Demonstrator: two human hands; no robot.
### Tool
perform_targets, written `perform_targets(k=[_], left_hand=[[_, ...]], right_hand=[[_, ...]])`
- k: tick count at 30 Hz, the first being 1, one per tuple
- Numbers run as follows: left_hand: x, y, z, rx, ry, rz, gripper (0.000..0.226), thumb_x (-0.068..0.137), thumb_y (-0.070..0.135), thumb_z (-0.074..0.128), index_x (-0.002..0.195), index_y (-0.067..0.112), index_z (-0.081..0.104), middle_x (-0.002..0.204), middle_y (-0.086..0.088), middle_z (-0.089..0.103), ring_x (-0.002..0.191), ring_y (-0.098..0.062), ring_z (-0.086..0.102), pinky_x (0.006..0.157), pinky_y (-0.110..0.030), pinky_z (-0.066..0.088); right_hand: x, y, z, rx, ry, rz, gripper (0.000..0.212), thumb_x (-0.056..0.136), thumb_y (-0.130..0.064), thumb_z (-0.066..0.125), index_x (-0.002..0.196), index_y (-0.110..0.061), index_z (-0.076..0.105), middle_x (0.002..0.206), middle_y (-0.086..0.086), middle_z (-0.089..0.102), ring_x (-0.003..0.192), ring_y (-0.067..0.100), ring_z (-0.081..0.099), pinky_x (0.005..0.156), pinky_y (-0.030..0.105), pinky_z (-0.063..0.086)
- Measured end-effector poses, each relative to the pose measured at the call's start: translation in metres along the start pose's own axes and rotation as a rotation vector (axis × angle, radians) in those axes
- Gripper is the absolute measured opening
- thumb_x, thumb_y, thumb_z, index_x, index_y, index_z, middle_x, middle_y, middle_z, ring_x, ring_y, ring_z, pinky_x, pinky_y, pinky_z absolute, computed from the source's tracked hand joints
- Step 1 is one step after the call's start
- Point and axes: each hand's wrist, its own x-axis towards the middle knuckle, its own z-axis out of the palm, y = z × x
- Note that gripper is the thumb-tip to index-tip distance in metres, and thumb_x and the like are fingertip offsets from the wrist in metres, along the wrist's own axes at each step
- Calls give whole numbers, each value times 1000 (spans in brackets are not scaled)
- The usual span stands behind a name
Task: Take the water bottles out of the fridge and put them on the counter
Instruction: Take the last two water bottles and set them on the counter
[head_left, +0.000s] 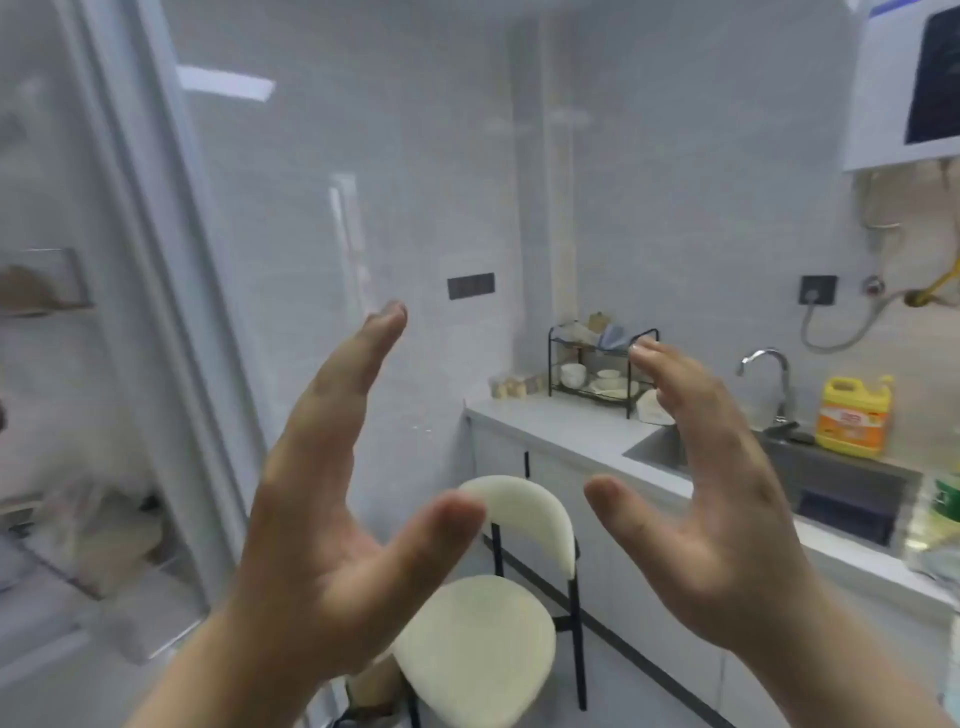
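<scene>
Both hands are raised in front of me with palms facing each other and fingers spread. My left hand and my right hand hold nothing. At the far left is what looks like the open fridge, blurred, with white shelves and some bags inside; I cannot make out any water bottle in it. The grey counter runs along the right wall. A clear plastic bottle with a green label stands on the counter at the right edge of view, partly cut off.
A cream chair with black legs stands between me and the counter. On the counter are a black dish rack with bowls, a sink with a faucet, and a yellow detergent jug. A water heater hangs top right.
</scene>
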Motion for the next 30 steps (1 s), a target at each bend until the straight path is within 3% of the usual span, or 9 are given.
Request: perform_targets(k=[1,4,9,11,14,19,22,26,30], left_hand=[[-7,5,-35,33,32,9,80,86,60,57,147,13,35,153,-9,40,144,-30,33,112,-58,28],[-34,21,-136,139,140,-15,82,85,62,56,148,14,37,153,-8,41,144,-30,33,112,-59,28],[-75,37,-296,404,254,-93,84,83,67,53,148,18,37,155,2,40,145,-22,33,112,-53,30],[-89,42,-346,497,300,-146,83,81,72,51,148,26,36,155,12,39,144,-14,33,110,-47,32],[-109,46,-412,604,347,-186,86,80,75,48,148,24,37,155,15,38,143,-9,34,112,-37,35],[-129,34,-489,660,380,-251,84,80,75,48,147,27,35,154,18,38,143,-5,32,112,-25,30],[-133,19,-516,727,376,-289,82,79,76,47,147,32,34,152,29,33,140,6,29,105,-8,26],[-136,-16,-542,749,387,-319,79,78,73,49,147,36,34,150,32,32,139,10,29,103,-4,24],[-130,-72,-559,748,394,-350,75,79,57,55,147,31,37,149,27,37,138,11,29,102,-3,25]], right_hand=[[6,-25,25,40,-18,-39,76,82,-58,57,146,-19,41,151,-4,44,143,14,37,114,42,36],[17,-102,98,193,-53,-128,76,83,-63,54,146,-20,44,152,-4,44,144,11,36,112,37,37],[18,-229,217,444,-141,-227,73,84,-67,53,145,-28,44,151,-4,45,142,13,40,107,44,40],[14,-267,254,492,-163,-264,70,84,-63,55,144,-31,42,152,-5,44,142,10,39,109,39,37],[8,-318,306,548,-206,-283,70,84,-60,55,145,-30,41,153,-8,42,142,7,38,110,32,36],[8,-380,367,627,-280,-296,68,85,-71,47,144,-37,39,152,-11,42,142,8,37,110,44,38],[11,-398,395,593,-323,-311,66,83,-60,53,143,-41,37,152,-22,37,143,-1,31,110,30,32],[24,-407,440,526,-382,-308,64,81,-62,50,140,-50,27,148,-26,33,142,-9,24,105,5,17],[45,-402,500,515,-409,-271,72,81,-62,48,147,-36,33,147,-24,32,141,-4,27,104,4,16]])
